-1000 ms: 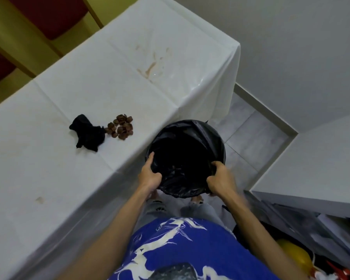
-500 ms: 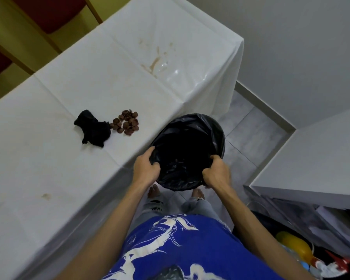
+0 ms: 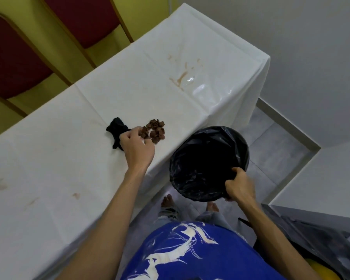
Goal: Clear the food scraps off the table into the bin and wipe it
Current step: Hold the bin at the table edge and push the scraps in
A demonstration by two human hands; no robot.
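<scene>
The left hand (image 3: 136,147) reaches over the near long edge of the table (image 3: 49,168), fingers curled loosely and spread a little, their tips at the near side of the pile of brown food scraps (image 3: 155,130); whether a piece is already pinched cannot be told. The scraps sit in 1 small heap close to that near edge, about midway along the white cover. Just beside them, on the side away from the table's end, lies a crumpled black cloth (image 3: 116,130), partly hidden by the left hand. The right hand (image 3: 238,185) is closed on the near rim of the bin (image 3: 208,164), thumb inside the black liner, fingers outside. The bin is tilted toward the camera, just off the near edge of the table, beside the scraps. Brown smears (image 3: 182,76) mark the cover toward the far end corner, and fainter spots (image 3: 76,196) lie on its near part
</scene>
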